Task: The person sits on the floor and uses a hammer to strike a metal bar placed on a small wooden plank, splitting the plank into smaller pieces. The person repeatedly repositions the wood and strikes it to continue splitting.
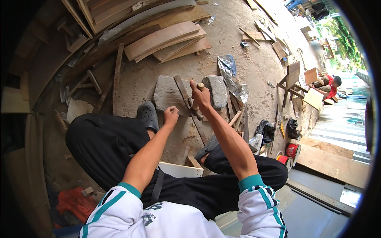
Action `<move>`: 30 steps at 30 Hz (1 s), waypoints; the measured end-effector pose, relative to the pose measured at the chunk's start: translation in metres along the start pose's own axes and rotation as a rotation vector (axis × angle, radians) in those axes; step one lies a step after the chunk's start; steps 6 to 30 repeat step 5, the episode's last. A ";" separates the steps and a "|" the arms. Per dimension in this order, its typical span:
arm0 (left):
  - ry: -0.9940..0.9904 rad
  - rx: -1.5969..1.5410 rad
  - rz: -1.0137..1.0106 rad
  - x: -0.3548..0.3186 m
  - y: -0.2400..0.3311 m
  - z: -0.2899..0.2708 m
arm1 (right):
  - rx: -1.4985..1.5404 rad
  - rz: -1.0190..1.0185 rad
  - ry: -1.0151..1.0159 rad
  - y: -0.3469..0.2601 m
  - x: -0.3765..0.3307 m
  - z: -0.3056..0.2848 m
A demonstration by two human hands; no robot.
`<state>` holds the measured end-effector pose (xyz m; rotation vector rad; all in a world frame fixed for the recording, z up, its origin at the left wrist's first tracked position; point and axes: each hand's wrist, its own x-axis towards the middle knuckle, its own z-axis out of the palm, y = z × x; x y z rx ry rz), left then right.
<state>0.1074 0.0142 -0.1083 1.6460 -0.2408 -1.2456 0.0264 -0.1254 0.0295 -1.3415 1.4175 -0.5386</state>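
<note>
I sit low with my knees apart over a flat grey stone slab (166, 95) on the sandy ground. A narrow wooden strip (183, 92) lies slanted across the slab. My left hand (171, 115) is curled and presses down at the slab's near edge, beside the strip. My right hand (200, 97) is shut on a chisel with a pale wooden handle (199, 86), held upright, its blade end hidden behind the hand near the strip. A second grey stone block (217, 91) sits just right of that hand.
Stacked planks (166, 39) and wood offcuts lie beyond the slab. Crumpled plastic sheet (232, 77) lies to the right. Red paint cans (291, 150) and black bags stand at right. A person in red (329, 85) crouches far right by a plywood board. A white wooden box (180, 169) sits between my legs.
</note>
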 end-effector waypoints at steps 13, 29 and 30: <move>-0.010 -0.082 -0.067 0.006 0.012 0.005 | 0.085 -0.033 0.038 0.001 0.008 0.003; -0.010 -0.082 -0.067 0.006 0.012 0.005 | 0.085 -0.033 0.038 0.001 0.008 0.003; -0.010 -0.082 -0.067 0.006 0.012 0.005 | 0.085 -0.033 0.038 0.001 0.008 0.003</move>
